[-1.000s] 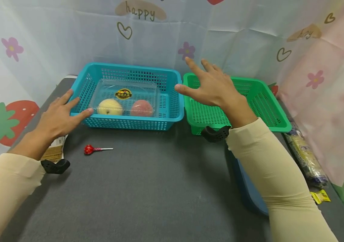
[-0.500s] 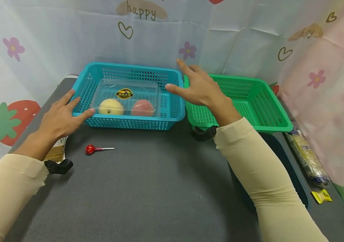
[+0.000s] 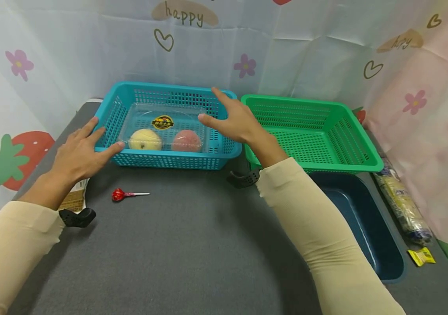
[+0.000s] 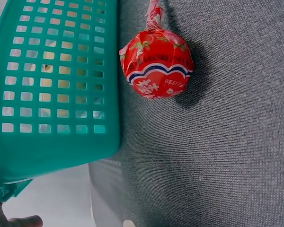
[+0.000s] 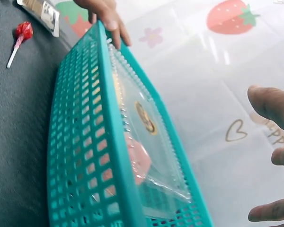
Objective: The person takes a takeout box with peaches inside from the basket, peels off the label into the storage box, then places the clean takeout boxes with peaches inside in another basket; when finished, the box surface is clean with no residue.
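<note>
A blue plastic basket [image 3: 169, 161] stands at the back of the table. In it lies a clear lidded fruit box [image 3: 186, 114] with a gold-and-black label, holding a yellow apple-like fruit [image 3: 145, 139] and a pinkish-red fruit [image 3: 186, 141]. My left hand [image 3: 78, 153] rests on the basket's left front corner, fingers spread, thumb along the front rim. Over the basket's right end my right hand [image 3: 239, 120] hovers with its fingers extended, holding nothing. In the right wrist view its fingertips [image 5: 270, 101] are apart from the rim. A red-wrapped lollipop [image 3: 118, 194] lies in front of the basket.
Right of the blue basket is a green basket [image 3: 314, 167]. A dark blue tub [image 3: 359, 218] stands in front of it. Along the right edge lie a long clear-wrapped package [image 3: 403, 203] and a yellow-wrapped candy [image 3: 421, 256]. A printed packet [image 3: 73, 199] is partly hidden under my left wrist.
My right hand has moved left from over the green basket to the blue basket's right end, uncovering more of the green basket and the tub. My left hand stays in place.
</note>
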A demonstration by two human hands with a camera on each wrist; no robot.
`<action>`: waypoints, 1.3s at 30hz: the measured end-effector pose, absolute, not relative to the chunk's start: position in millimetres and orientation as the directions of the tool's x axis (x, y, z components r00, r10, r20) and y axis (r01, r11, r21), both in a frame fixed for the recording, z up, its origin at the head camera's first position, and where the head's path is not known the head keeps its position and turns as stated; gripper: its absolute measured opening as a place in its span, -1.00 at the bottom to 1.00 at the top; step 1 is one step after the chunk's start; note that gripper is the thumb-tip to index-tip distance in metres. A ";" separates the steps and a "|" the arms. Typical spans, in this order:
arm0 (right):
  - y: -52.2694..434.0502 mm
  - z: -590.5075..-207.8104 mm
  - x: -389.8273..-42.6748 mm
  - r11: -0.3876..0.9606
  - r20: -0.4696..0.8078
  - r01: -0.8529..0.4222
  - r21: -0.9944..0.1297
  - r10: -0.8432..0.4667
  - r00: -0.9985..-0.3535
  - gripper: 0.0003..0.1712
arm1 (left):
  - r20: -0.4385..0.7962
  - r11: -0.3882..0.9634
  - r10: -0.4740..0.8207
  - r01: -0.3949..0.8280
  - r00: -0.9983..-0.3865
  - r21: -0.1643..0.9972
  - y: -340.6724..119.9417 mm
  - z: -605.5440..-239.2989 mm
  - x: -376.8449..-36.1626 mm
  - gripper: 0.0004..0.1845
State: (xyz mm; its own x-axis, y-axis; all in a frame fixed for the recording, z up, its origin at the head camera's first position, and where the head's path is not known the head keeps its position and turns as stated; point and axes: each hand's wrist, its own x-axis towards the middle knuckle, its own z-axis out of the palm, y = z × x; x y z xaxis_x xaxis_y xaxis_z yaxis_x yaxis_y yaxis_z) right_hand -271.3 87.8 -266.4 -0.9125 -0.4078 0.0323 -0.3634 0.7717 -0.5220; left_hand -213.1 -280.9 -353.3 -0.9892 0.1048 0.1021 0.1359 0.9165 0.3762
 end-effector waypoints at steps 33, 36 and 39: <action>45.3 -316.1 -296.5 0.748 -0.211 -0.127 -0.651 -0.339 -0.917 -0.03 | 0.075 0.909 0.094 0.117 -0.993 0.400 -282.0 -351.7 -212.9 -0.06; 43.0 -319.4 -297.7 0.758 -0.238 -0.104 -0.644 -0.327 -0.915 -0.03 | 0.071 0.909 0.094 0.115 -0.993 0.401 -281.5 -352.0 -213.1 -0.05; 41.8 -321.3 -298.7 0.763 -0.250 -0.094 -0.640 -0.322 -0.913 -0.02 | 0.068 0.909 0.096 0.115 -0.993 0.401 -281.3 -352.0 -213.0 -0.05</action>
